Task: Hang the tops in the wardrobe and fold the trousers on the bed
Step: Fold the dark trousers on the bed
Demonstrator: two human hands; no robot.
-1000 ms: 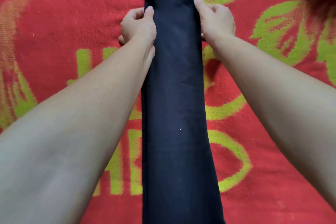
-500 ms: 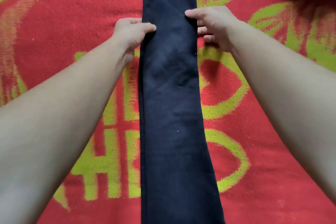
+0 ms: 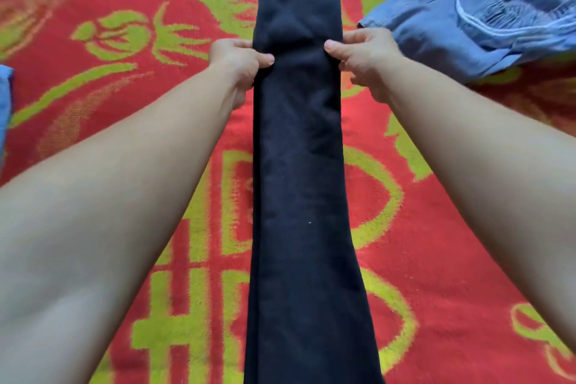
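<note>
**Both hands on the dark trousers**

The dark trousers (image 3: 299,165) lie in a long narrow strip down the middle of the red and green blanket (image 3: 93,103), running away from me, with the far end squared off. I hold them at the far part, one hand on each long edge. My left hand (image 3: 237,61) pinches the left edge, thumb on top of the cloth and fingers curled under it. My right hand (image 3: 364,59) pinches the right edge the same way, straight across from the left. The cloth between my thumbs is slightly puckered. A light blue denim garment (image 3: 483,19) lies crumpled on the blanket at the far right, just beside my right hand. A bit of blue cloth (image 3: 4,103) shows at the left edge.
</note>
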